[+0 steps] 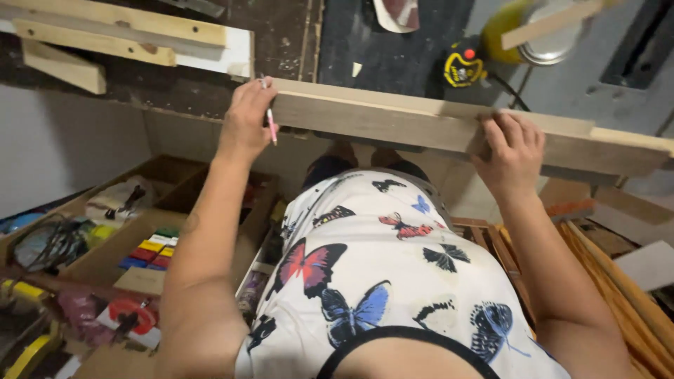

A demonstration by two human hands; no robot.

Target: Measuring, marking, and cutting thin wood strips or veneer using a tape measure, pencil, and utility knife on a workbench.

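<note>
Plank (421, 123) lying long across the near edge of the dark worktop (379, 49), running from centre out past the right of the view, its right part overhanging. Left hand (246, 119) pressed on the plank's left end, fingers curled over the top edge with a pink pencil (269, 121) pinched among them, point down. Right hand (514, 151) closed over the plank's near face further right, fingers hooked on top.

Probably lining up or marking the plank. Best done with both hands pressing down evenly, so the overhanging end stays level. Worth steadying the left end against the worktop edge before tipping the pencil to the wood. Yellow tape measure (462, 67) lying just beyond, handy for checking. Boxes of clutter (112, 238) below left, well apart.
</note>
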